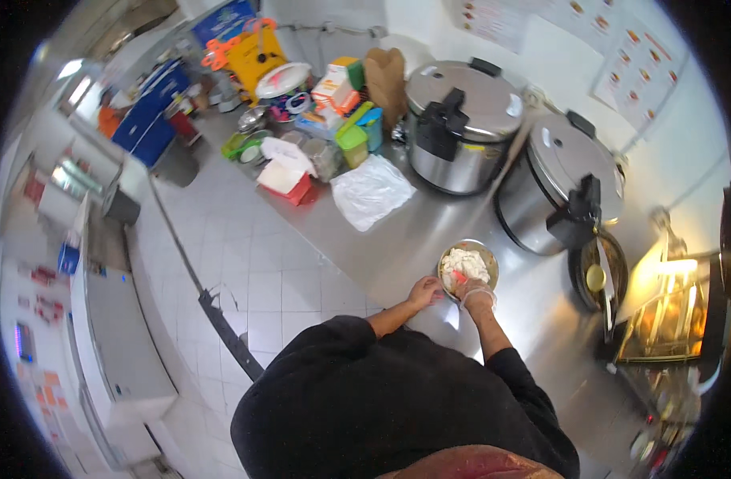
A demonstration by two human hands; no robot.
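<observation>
A round metal bowl [493, 263] sits on the steel counter in front of me, with a lumpy white mixture [466, 260] in it. My left hand [426, 293] is at the bowl's near left side, its fingers curled against the rim. Over the bowl's near edge reaches my right hand [475, 295], in a loose clear plastic glove. Its fingers are down in the mixture, so their shape is hidden. A small pinkish-red patch [459, 277] shows beside those fingers; I cannot tell what it is.
Two large lidded steel cookers [465, 156] [533, 195] stand behind the bowl. A white plastic bag [371, 191], a red box [289, 188] and several containers crowd the far left. A dark pan [581, 271] with a ladle [595, 278] and a lit glass case [665, 319] are at right.
</observation>
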